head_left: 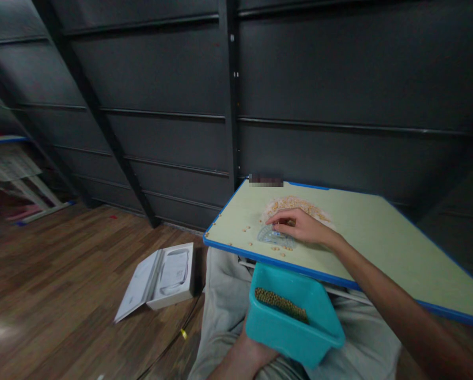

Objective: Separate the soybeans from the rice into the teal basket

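Protractor (273, 237): clear plastic, laid flat on tabletop (378, 237) nr front edge, just beside bean pile (299, 205).
R hand (299, 226): fingertips bent down onto protractor; grasp vs. press can't be told.
Loose beans (244, 229): scattered left of protractor.
Teal tub (283, 332): held tilted below table edge, on lap; greenish beans (281, 304) contained.
L hand (256, 349): clasped on tub's lower wall, fingers hidden.
White box (169, 277): opened, on floor.

A single view from the person's head looks forward and down, rolled so that the pale green, blue-edged tabletop (378, 237) slopes toward the lower right. It sits close above the lap and the turquoise plastic tub (287, 332). A dark grey panelled wall (161, 79) fills the upper half, and brown wooden floor (62, 264) the left.
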Demonstrator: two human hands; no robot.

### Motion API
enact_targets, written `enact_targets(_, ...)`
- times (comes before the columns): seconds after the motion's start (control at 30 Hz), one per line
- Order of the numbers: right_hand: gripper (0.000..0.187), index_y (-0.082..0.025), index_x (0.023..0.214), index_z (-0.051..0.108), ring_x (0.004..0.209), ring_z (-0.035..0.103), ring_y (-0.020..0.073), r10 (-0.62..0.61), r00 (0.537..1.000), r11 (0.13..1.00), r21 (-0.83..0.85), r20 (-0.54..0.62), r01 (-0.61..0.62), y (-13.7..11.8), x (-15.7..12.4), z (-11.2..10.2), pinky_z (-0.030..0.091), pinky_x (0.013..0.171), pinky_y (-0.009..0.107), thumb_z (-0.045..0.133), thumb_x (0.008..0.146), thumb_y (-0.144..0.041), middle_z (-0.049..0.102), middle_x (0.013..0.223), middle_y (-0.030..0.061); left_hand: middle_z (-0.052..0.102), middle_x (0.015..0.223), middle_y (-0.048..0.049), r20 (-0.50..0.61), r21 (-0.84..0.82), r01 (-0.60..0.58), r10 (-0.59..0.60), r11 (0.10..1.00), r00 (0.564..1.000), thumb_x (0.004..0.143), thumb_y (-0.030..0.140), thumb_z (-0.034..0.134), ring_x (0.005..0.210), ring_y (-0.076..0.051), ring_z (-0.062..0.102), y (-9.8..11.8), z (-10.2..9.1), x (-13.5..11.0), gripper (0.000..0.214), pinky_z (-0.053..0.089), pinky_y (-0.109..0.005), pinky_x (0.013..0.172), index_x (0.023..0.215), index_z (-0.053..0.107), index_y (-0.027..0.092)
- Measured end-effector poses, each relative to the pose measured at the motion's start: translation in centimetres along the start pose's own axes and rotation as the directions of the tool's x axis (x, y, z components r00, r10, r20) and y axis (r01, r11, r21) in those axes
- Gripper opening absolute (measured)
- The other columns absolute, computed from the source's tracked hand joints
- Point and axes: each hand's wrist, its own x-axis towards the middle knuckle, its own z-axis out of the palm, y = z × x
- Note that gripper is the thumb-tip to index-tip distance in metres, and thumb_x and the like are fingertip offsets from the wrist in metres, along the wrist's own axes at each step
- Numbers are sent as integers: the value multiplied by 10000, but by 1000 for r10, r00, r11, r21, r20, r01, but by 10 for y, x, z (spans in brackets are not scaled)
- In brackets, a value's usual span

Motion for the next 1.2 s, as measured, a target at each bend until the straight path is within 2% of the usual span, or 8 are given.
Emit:
enact_targets(0.2,223,-218,1154,819,928,734,216,16,999,998,57,30,-18,0,-1,1,560,828,358,683,993,-290,821,1101,84,879,998,-53,-8,27,13,-13,1000,1000,838,527,674,1108,-310,768,1,5,-2,323,542,-457,1033,967,855,294)
enact_targets(0.5,229,-196,1116,830,794,690,183,71,994,994,80,78,-77,-1,-1,2,530,708,307,738,941,-311,808,951,70,883,958,-35,-24,-51,4,-5,999,1000,828,428,699,1079,-288,772,0,4,0,212,506,-516,1103,938,827,300)
enact_targets(0.73,222,-197,1054,835,730,704,177,81,987,985,143,138,-101,-8,-2,0,546,682,305,795,896,-349,798,850,47,881,909,-33,-23,-56,-9,7,998,1000,809,402,714,1083,-302,764,1,6,-1,171,506,-516,1086,885,830,301)
enact_targets(0.9,229,-194,1036,833,742,724,178,84,977,969,212,197,-125,-12,-2,-1,555,689,302,820,876,-358,811,871,54,881,919,-30,-25,-47,-14,13,999,1000,813,408,713,1078,-299,764,0,4,0,182,508,-513,1084,891,831,295)
enact_targets(0.97,224,-196,1039,833,729,713,175,81,979,971,208,185,-120,-12,-2,-1,547,680,300,812,886,-359,804,858,50,881,906,-27,-40,-38,-21,20,999,999,813,420,712,1075,-296,766,-2,1,1,195,508,-513,1085,901,830,291)
enact_targets(1.07,218,-208,1068,839,724,686,174,78,993,985,145,87,-90,-8,-2,-1,530,669,303,787,910,-348,801,867,50,881,906,-31,-28,-30,-18,17,999,999,816,432,707,1079,-295,767,-3,-3,2,213,505,-518,1090,915,829,289)
enact_targets(1.2,238,-223,1131,839,862,721,208,64,997,992,112,-36,-60,0,-1,-5,559,749,330,747,941,-333,825,1049,84,882,917,-45,30,-12,1,0,1000,1000,810,442,711,1076,-296,770,-3,-9,1,228,501,-522,1101,926,830,286)
